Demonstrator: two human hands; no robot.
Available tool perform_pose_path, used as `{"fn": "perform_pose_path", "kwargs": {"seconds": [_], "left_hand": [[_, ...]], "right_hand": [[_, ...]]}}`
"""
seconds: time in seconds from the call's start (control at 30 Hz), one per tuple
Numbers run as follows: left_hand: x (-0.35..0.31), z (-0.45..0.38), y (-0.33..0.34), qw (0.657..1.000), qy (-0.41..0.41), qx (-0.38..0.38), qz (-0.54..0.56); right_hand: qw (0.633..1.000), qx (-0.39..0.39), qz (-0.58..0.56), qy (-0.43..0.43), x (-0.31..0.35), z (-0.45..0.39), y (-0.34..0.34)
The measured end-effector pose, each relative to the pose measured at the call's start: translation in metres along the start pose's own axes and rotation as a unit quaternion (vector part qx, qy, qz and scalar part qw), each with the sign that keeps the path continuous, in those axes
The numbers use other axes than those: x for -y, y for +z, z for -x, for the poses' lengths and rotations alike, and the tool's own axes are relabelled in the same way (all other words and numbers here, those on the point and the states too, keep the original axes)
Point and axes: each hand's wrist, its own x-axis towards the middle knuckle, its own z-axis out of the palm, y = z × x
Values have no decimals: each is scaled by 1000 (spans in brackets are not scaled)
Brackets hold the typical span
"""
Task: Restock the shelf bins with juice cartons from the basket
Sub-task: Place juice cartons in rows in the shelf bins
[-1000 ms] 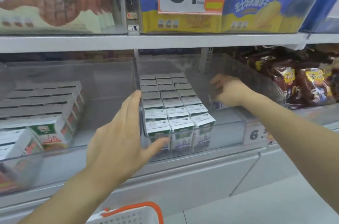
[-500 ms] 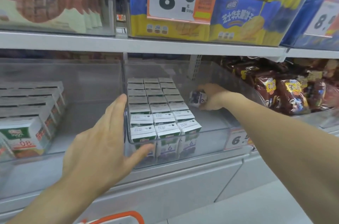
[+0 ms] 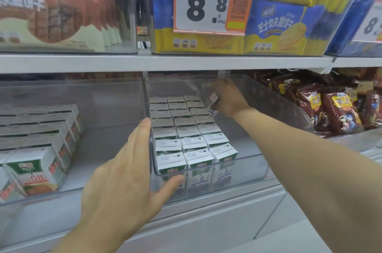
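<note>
A grey shelf (image 3: pixel 165 62) runs across the whole view, and clear plastic bins sit above and below it. On the upper level a bin of blue-and-yellow biscuit bags (image 3: pixel 279 25) carries a white and orange price tag (image 3: pixel 208 0) reading 8.8; to its left stands a bin of red-brown biscuit packs (image 3: pixel 51 14). On the lower level, at far right, lie dark brown snack packets (image 3: pixel 334 107). At lower left a bin holds green-and-orange juice cartons (image 3: pixel 35 170) standing in rows.

The middle clear bin (image 3: pixel 248 174) is the one being filled. Its left part is packed with small white-topped juice cartons (image 3: pixel 186 132) in three neat columns reaching back to the rear wall; the right part of its floor is bare.

The left hand (image 3: pixel 124 180) rests against the bin's front left corner with fingers straight and close together, pointing up along the left wall, and the thumb spread out across the front pane just below the nearest cartons.

The right hand (image 3: pixel 229 99) reaches deep into the bin from the right, its forearm crossing over the right wall. Its fingers are curled round a single carton (image 3: pixel 213 99), which is tilted and sits at the fingertips on the hand's left side, just beside the right-hand column of stacked cartons near the back. Whether it touches the bin floor cannot be told
</note>
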Motion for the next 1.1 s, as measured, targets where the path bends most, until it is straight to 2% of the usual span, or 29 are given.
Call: {"fn": "perform_pose_path", "kwargs": {"seconds": [0.07,0.2,0.43,0.57,0.77,0.87,0.97,1.03,1.1], "left_hand": [[1,-1,0,1000,1,2,0],[2,-1,2,1000,-2,6,3],[2,-1,2,1000,2,-2,6],[4,0,4,1000,10,-10,3],[6,0,9,999,5,-35,-15],[4,-1,5,999,3,-34,-16],[-2,-1,-1,999,2,-43,32],[-5,15,-9,988,-7,-119,94],[-4,48,-7,956,7,-237,171]], "right_hand": [[996,-14,-64,58,-8,1,1],[988,-15,-94,124,-16,5,6],[993,-49,-85,59,10,3,15],[987,-24,-125,98,5,9,9],[988,-33,-87,125,27,38,-43],[977,-36,-177,111,58,85,-78],[952,15,-293,87,105,152,-109],[941,75,-324,68,139,192,-116],[928,137,-343,59,168,225,-109]]}}
